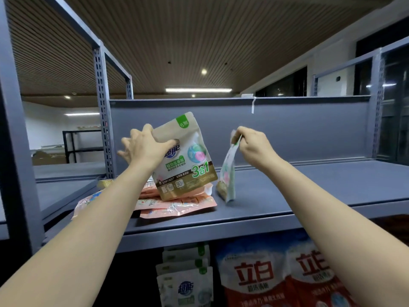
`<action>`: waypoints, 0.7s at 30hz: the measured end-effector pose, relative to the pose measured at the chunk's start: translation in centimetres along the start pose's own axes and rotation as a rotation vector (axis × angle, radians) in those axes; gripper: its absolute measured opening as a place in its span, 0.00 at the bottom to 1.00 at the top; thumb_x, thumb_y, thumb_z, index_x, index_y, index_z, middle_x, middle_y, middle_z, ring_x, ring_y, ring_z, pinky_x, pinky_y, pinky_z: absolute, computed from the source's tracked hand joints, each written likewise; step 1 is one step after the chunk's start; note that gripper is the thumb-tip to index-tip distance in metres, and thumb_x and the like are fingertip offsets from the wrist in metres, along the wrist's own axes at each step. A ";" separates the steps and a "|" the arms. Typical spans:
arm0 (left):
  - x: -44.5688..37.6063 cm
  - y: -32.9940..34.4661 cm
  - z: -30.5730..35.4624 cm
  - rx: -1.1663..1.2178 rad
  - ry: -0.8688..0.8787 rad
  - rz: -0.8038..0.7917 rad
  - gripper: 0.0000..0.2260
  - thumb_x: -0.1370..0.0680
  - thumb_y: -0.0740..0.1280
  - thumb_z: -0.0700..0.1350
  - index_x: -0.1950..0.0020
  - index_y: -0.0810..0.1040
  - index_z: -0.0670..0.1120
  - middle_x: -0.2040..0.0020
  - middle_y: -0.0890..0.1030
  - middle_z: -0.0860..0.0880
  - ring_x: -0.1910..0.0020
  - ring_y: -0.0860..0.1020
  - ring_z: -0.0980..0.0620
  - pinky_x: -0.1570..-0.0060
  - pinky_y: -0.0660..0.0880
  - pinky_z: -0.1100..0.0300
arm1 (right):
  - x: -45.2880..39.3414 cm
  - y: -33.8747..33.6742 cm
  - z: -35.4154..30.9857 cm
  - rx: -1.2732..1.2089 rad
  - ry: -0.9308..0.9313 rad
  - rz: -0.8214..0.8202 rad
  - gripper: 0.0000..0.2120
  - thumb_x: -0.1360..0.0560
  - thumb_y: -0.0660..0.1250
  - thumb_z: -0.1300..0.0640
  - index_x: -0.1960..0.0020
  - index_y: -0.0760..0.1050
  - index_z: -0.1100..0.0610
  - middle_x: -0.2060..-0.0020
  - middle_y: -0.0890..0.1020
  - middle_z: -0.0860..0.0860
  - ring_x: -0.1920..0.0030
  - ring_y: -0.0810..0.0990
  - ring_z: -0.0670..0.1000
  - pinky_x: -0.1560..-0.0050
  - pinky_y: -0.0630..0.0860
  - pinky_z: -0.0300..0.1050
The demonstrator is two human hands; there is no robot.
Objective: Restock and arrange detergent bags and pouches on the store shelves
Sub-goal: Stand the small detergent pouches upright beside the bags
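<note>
2 pouches over the shelf [287, 196]: left hand [143, 147] grips the tilted pouch [188, 160] above the pink pile [177, 207]; at 3 o'clock, right hand [254, 145] pinches the slim pouch [229, 173] top. Released crooked, either likely topples.

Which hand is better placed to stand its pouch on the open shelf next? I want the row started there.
The right hand, probably. It pinches the top of the slim pouch, whose base already sits on bare shelf. The left hand holds the 3-in-1 pouch tilted over the pink pouches.
</note>
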State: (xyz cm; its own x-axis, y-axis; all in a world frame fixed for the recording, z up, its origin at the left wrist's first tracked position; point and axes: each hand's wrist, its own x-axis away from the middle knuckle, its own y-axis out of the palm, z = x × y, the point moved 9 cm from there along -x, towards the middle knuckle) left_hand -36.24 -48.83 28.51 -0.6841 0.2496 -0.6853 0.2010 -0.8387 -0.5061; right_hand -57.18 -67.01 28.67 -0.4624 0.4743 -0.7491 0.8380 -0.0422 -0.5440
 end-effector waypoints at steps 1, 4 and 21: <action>0.1 0.7 -0.3 0.134 -0.022 -0.042 0.26 0.34 0.72 0.63 0.49 0.67 0.48 0.44 0.68 0.45 0.41 0.69 0.40 0.43 0.68 0.46 | 0.5 0.2 0.6 -0.071 0.051 -0.003 0.15 0.27 0.51 0.67 0.54 0.76 0.57 0.60 0.78 0.51 0.57 0.74 0.55 0.59 0.70 0.44; 0.6 1.7 -0.3 0.432 -0.010 -0.037 0.31 0.35 0.77 0.56 0.43 0.64 0.44 0.41 0.63 0.45 0.45 0.71 0.47 0.48 0.70 0.56 | 1.4 0.7 1.7 -0.324 0.175 0.003 0.10 0.31 0.56 0.60 0.58 0.76 0.57 0.69 0.76 0.46 0.64 0.72 0.48 0.69 0.64 0.33; 5.0 6.8 -5.0 1.029 -0.508 -0.331 0.05 0.29 0.64 0.41 0.59 0.78 0.48 0.63 0.82 0.51 0.59 0.78 0.50 0.60 0.74 0.57 | 7.0 2.8 4.7 -0.392 0.537 0.336 0.15 0.22 0.53 0.60 0.66 0.68 0.55 0.61 0.76 0.53 0.57 0.69 0.57 0.58 0.61 0.45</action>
State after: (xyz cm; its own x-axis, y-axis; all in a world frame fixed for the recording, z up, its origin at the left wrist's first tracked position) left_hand -34.75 -50.82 19.03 -0.8427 0.5009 -0.1975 -0.5346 -0.8218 0.1969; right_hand -59.45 -67.93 20.11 -0.0417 0.8597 -0.5091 0.9976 0.0080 -0.0682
